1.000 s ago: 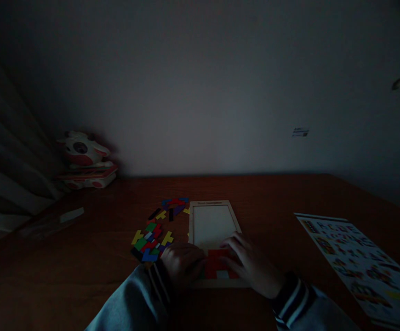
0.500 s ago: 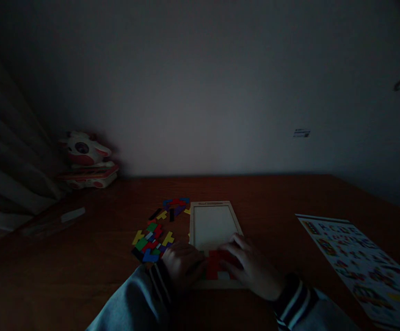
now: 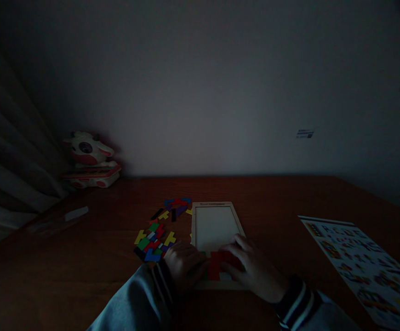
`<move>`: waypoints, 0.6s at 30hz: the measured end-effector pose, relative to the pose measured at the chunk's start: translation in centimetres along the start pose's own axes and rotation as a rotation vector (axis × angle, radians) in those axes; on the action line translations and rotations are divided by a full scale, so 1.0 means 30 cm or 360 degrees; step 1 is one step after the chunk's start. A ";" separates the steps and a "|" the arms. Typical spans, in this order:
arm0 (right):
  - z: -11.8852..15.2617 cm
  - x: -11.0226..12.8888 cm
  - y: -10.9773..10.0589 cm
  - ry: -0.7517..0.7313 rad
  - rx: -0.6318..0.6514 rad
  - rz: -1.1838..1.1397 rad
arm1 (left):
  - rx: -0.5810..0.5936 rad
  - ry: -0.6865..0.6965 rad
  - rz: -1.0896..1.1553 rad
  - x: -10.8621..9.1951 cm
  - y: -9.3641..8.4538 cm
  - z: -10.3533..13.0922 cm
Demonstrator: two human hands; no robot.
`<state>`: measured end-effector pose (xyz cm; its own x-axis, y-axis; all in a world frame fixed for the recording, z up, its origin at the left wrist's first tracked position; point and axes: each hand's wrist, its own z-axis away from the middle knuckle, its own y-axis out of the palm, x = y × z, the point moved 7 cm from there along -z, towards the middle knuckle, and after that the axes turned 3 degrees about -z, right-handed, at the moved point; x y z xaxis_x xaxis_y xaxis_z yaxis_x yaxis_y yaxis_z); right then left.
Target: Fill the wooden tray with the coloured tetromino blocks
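A pale wooden puzzle tray lies in front of me, with coloured pieces at its near end. My left hand rests on the tray's near left corner, fingers curled together by a green puzzle piece; what they hold, if anything, is hidden. Over the near right part of the tray is my right hand. Its thumb and fingers close around a red puzzle piece, which they partly cover. Another red piece shows between the hands, with a small whitish patch beside it. Dim light blurs the piece outlines.
Loose coloured puzzle pieces lie left of the tray on the brown table. A printed picture sheet is at the right. A toy cow stands back left, and a pale strip lies before it.
The whole view has shifted slightly, so things appear a little further right. Both hands stay at the near end of the tray with hardly any movement against it.
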<state>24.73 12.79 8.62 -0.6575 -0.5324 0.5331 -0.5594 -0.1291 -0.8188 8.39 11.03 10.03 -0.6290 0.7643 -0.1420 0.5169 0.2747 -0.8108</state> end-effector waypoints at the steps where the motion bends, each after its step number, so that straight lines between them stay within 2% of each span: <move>1: 0.000 0.002 -0.002 -0.0006 -0.0005 -0.0005 | 0.0003 -0.0001 -0.0010 -0.001 0.000 0.000; 6: -0.001 0.004 -0.014 0.0023 -0.0057 -0.0003 | 0.0019 -0.0066 -0.0011 0.019 -0.008 0.003; 11: -0.004 -0.003 -0.016 0.0031 -0.0124 -0.0069 | 0.0010 -0.0320 -0.0207 0.119 -0.018 0.022; 15: -0.007 -0.012 -0.020 0.0058 -0.0182 -0.0113 | 0.0270 -0.0619 -0.0520 0.220 -0.012 0.055; 18: -0.008 -0.013 -0.027 0.0084 -0.0198 -0.0121 | 0.0462 -0.1033 -0.0783 0.320 -0.041 0.104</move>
<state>25.33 13.30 9.12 -0.6345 -0.4799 0.6060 -0.6647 -0.0613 -0.7446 -0.11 16.19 7.90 -0.9953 0.0888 0.0384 -0.0141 0.2592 -0.9657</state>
